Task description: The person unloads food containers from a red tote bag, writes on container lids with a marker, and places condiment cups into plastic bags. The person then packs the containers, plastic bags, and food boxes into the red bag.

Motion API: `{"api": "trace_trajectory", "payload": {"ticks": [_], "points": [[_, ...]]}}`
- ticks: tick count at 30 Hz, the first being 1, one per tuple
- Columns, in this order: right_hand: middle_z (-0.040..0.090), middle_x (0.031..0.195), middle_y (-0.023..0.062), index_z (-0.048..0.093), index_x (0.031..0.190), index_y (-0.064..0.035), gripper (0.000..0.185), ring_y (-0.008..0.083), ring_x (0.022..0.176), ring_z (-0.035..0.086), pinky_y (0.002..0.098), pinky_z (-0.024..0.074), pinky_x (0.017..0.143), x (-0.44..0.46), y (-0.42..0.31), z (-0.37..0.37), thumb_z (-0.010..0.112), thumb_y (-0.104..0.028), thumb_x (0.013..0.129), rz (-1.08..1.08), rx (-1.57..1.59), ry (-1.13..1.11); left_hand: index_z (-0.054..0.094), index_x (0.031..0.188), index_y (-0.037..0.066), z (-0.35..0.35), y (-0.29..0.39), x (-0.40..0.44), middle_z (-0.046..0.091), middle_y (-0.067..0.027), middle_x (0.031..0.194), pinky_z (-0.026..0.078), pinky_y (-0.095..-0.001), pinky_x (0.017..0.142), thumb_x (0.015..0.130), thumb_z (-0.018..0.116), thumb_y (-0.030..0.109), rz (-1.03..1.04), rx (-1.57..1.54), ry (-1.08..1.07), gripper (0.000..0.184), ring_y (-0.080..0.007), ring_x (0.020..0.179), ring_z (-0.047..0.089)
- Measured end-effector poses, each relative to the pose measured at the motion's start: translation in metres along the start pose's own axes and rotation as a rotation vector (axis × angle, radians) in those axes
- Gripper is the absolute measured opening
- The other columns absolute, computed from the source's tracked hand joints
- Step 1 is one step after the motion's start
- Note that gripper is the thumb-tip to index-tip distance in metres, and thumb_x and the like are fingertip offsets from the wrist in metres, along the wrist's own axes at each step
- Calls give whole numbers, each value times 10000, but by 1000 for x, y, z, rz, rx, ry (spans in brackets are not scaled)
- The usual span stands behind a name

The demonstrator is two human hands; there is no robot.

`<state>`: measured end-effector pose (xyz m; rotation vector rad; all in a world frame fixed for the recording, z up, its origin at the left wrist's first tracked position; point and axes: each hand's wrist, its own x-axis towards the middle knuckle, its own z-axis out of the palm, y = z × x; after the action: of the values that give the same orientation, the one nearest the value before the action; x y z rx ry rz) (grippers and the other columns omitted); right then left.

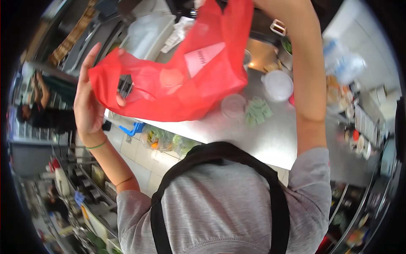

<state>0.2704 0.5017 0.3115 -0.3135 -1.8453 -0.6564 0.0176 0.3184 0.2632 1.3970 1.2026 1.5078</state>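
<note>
A red carrier bag is stretched across the upper middle of the view, above the metal counter. My left hand holds it by one handle loop, with the thumb hooked through and the fingers raised. Through the thin red material show a pale slip with print and a round lid-like shape. My right forearm reaches up past the top edge, where my right hand is cut off. Below the bag lie a clear round tub and some pale green folded pieces.
A white-lidded round container stands near my right arm. Behind the bag are a translucent bin and paper receipts. Bagged vegetables are low down beyond the counter edge. Another person stands at far left.
</note>
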Motion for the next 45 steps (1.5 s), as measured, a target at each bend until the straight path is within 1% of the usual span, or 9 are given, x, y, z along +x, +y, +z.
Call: {"api": "trace_trajectory", "payload": {"ticks": [3,7,10,22,28,30,33,37,45], "points": [[590,606,123,594,913,6,210,245,589,616,323,515,578,-4,-68,20,529,-19,715,-247,545,-217,172,1355,-20,3,0,-5,435,-296,1229,529,-271,539,828,274,-8,51,-100,79,537,-236,521,608],[628,807,142,616,782,12,172,260,758,636,336,502,584,-48,-125,90,492,-108,770,-307,736,-1098,226,1341,-32,4,-7,11,470,-216,1212,503,-295,779,850,291,18,156,-133,176,498,-221,906,607],[622,852,170,610,827,8,180,302,783,629,391,494,607,-87,-146,193,480,-105,774,117,885,-1396,146,1387,52,28,22,19,487,-205,1221,449,-286,890,896,480,202,19,-179,200,612,-251,1064,539],[614,908,183,599,892,2,203,316,831,615,388,491,647,-184,-119,259,481,-101,762,851,891,-1330,175,1351,-73,-20,-61,-39,268,-244,1368,371,-393,958,677,518,69,431,-601,-192,769,-336,1123,482],[610,931,189,595,919,0,220,321,852,609,387,489,663,-193,-124,245,482,-99,758,931,896,-1119,158,1352,-84,-33,-66,-47,397,-234,1278,431,-331,892,717,597,126,221,-432,270,800,-259,1180,437],[573,1078,169,535,1077,-16,308,294,969,574,368,463,766,-132,-116,186,447,-119,800,70,612,-1281,259,1323,-45,-57,-78,-61,532,-192,1134,473,-303,816,807,546,201,185,-348,268,640,-235,1023,557],[509,1194,148,439,1173,-15,351,265,1056,527,361,435,821,-78,-125,141,388,-167,861,-221,436,-1898,369,1257,12,-71,-131,-72,597,-141,1007,479,-313,787,869,480,256,-217,-320,452,472,-200,883,610],[558,1107,134,424,1157,0,338,256,973,565,381,458,763,-116,-136,93,342,-188,889,486,926,-1171,343,1317,103,-47,-304,-121,427,-74,1271,443,-290,744,881,487,186,-582,-66,308,466,-158,922,579],[559,756,83,497,1014,10,263,180,647,538,314,443,578,-49,-138,108,364,-157,859,530,769,-2109,336,1273,40,6,-345,-94,607,-86,926,522,-295,625,893,488,281,-688,-362,386,474,-174,737,617]]}}
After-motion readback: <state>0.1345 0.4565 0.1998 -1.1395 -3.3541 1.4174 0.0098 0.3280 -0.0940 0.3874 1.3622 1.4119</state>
